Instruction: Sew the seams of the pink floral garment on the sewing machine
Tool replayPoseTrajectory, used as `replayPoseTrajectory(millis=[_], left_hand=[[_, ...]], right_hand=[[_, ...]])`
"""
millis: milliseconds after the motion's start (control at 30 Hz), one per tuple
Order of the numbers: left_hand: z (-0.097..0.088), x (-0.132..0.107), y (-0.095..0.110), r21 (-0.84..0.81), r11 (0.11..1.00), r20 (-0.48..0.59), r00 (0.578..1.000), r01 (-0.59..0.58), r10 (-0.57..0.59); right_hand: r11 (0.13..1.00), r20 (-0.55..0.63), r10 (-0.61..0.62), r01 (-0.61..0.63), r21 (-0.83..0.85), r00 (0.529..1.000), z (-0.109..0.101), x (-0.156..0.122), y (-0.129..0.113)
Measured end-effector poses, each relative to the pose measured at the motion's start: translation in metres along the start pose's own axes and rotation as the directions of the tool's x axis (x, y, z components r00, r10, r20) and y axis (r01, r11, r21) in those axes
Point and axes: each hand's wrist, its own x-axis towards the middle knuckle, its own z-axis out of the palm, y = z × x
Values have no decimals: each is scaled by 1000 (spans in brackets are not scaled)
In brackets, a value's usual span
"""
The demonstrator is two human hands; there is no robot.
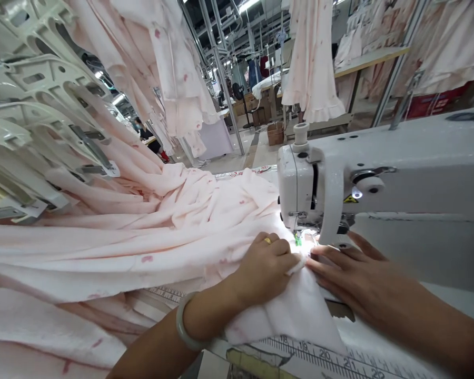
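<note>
Pale pink fabric (174,231) with small red prints lies heaped across the sewing table and runs under the needle of a white sewing machine (379,173). My left hand (266,268), with a ring and a pale bangle on the wrist, is curled and pinches a fold of the fabric just left of the presser foot (300,239). My right hand (351,279) lies flat with fingers stretched out on the fabric, right below the needle area. The two hands' fingertips nearly meet in front of the foot.
A printed ruler strip (332,358) runs along the table's front edge. White hanger clamps (43,121) hold more pink garments at left. Pink dresses (312,63) hang overhead, with a cardboard box (275,132) and workshop aisle behind.
</note>
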Motion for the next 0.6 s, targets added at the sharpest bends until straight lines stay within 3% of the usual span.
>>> replayPoseTrajectory(millis=[133, 233, 333, 433, 533, 600], left_hand=[[-1, 0, 5, 147, 979, 61, 989, -142, 134], [-3, 1, 5, 70, 987, 94, 986, -148, 141], [-4, 1, 5, -120, 993, 95, 995, -18, 29], [-2, 3, 7, -267, 947, 76, 983, 181, -166], [4, 7, 11, -272, 920, 43, 958, 284, -283], [9, 8, 13, -222, 930, 17, 955, 293, -296]], right_hand=[[999, -27, 24, -23, 27, 999, -4, 5, -2], [997, 4, 44, -44, 63, 999, -8, 9, -2], [993, 43, 74, -78, 90, 996, -9, 8, 0], [989, 51, 92, -98, 112, 994, -6, 5, 0], [988, 25, 95, -98, 116, 995, -5, 4, -1], [992, 6, 84, -84, 96, 996, -5, 5, -1]])
